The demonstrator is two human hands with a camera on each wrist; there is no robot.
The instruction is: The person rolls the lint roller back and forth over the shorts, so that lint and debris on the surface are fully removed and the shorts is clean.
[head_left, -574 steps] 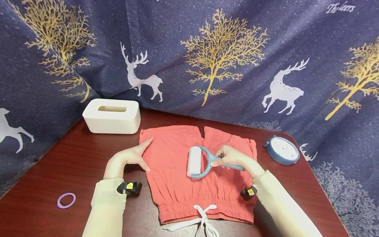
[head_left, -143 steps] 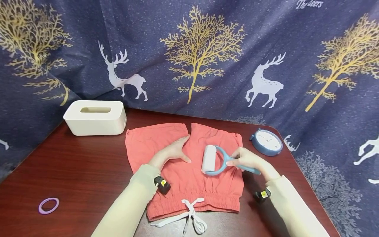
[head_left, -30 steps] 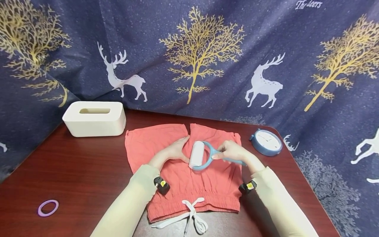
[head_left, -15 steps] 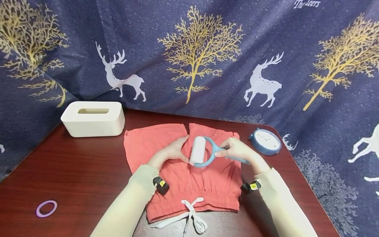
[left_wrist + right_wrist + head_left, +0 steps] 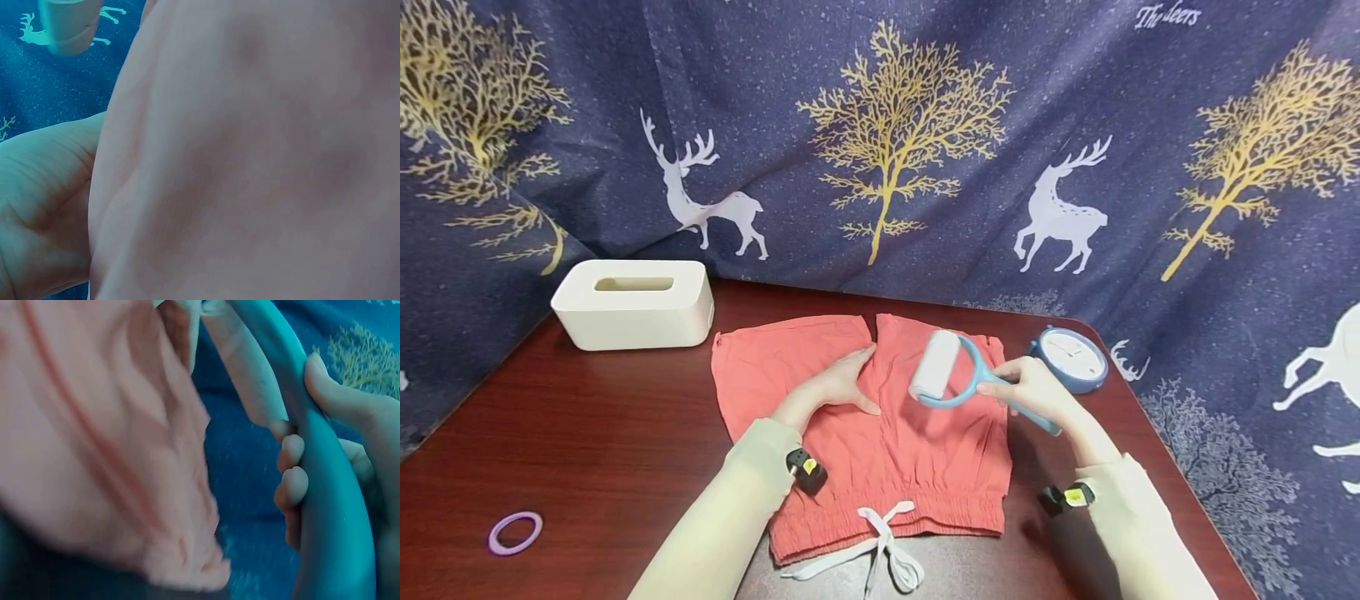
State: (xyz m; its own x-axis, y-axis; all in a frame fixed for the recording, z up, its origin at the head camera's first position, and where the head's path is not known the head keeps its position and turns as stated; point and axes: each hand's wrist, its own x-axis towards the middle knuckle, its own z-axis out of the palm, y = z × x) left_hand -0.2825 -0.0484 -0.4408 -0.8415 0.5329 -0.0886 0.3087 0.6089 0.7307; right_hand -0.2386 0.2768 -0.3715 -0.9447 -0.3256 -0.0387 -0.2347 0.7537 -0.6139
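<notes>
Red shorts (image 5: 820,450) lie spread on the table, waistband and white drawstring (image 5: 886,542) toward me. My left hand (image 5: 831,387) rests on the middle of them, thumb and fingers spread apart. In my right hand (image 5: 1036,392) is the blue handle of a lint roller, its white roll (image 5: 937,365) tilted over the right leg of the shorts. Fingers and thumb wrap the handle (image 5: 334,494) in the right wrist view. Red cloth (image 5: 250,162) fills most of the left wrist view, with part of the left hand (image 5: 47,206) beside it.
A white tissue box (image 5: 632,321) stands at the back left of the table (image 5: 625,450). A blue clock (image 5: 1070,360) lies at the back right, close behind the right hand. A purple ring (image 5: 515,533) lies front left. A deer-patterned cloth (image 5: 820,150) hangs behind.
Over the last second the lint roller has moved away from me, then right, off the left hand's side. The left hand, earlier at the shorts' left edge, now stays at their middle.
</notes>
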